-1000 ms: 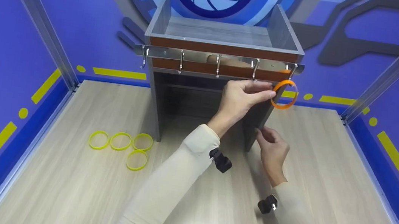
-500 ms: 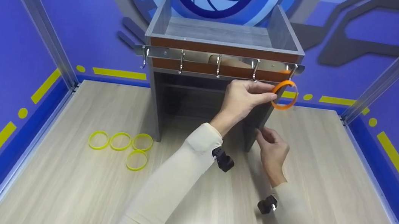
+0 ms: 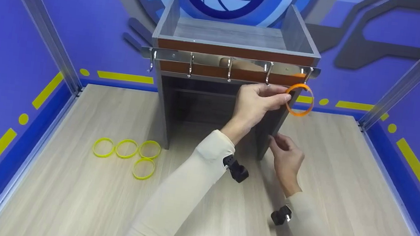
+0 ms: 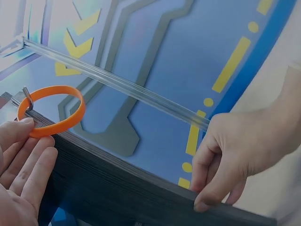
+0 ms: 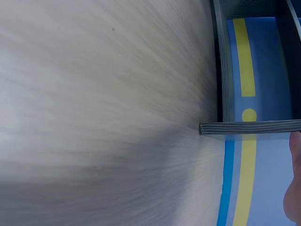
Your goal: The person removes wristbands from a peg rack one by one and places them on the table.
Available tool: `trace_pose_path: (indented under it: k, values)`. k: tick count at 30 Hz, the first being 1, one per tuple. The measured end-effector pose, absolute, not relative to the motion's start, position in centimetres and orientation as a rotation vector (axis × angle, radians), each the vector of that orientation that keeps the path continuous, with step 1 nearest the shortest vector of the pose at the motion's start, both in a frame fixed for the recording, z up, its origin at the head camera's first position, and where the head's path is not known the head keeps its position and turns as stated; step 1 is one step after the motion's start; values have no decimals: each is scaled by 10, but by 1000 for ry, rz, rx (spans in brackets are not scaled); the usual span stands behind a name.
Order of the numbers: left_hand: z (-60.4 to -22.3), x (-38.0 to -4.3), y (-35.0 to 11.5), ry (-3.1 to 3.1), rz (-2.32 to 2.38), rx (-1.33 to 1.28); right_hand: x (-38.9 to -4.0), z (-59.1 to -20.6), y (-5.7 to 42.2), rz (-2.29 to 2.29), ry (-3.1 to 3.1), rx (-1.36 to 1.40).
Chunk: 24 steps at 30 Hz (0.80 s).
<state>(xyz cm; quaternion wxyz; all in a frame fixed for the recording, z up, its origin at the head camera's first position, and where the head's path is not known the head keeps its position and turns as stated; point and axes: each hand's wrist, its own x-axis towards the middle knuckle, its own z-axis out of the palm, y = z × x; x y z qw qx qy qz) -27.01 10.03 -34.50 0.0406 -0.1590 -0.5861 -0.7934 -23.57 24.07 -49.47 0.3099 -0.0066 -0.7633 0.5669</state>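
Observation:
My left hand [image 3: 254, 103] pinches an orange wristband [image 3: 298, 113] between thumb and fingers, at the right end of a metal hook rail [image 3: 211, 60]. In the left wrist view the rightmost hook [image 4: 28, 98] shows within the loop of the orange wristband [image 4: 70, 121]. Lower down, my right hand [image 3: 288, 159] grips the front edge of the right side panel [image 3: 264, 145] of a grey wooden rack [image 3: 163, 38]. The left wrist view shows the right hand's thumb and fingers [image 4: 221, 183] on that panel edge. Only part of the right hand [image 5: 294, 183] enters the right wrist view.
Several yellow wristbands [image 3: 144, 169] lie on the wood-grain table [image 3: 64, 196], left of the rack. Further hooks [image 3: 230, 70] line the rail to the left of my hand. Blue panel walls [image 3: 414, 119] enclose the sides and back.
The orange wristband has turned slightly at the hook, and my left hand has shifted a touch to the right. My right hand keeps its place on the panel.

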Motion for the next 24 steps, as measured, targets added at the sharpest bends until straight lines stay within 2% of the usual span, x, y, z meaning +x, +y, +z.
trace_pose_path:
  k: [8,24]
  values:
    - [-343,-266,100,-1742,-2518,-449,-254,-522,254,1484,-2060,-82]
    - [-341,-258,98,-1576,-2698,-443,-254,-524,256,1512,-2060,-82]
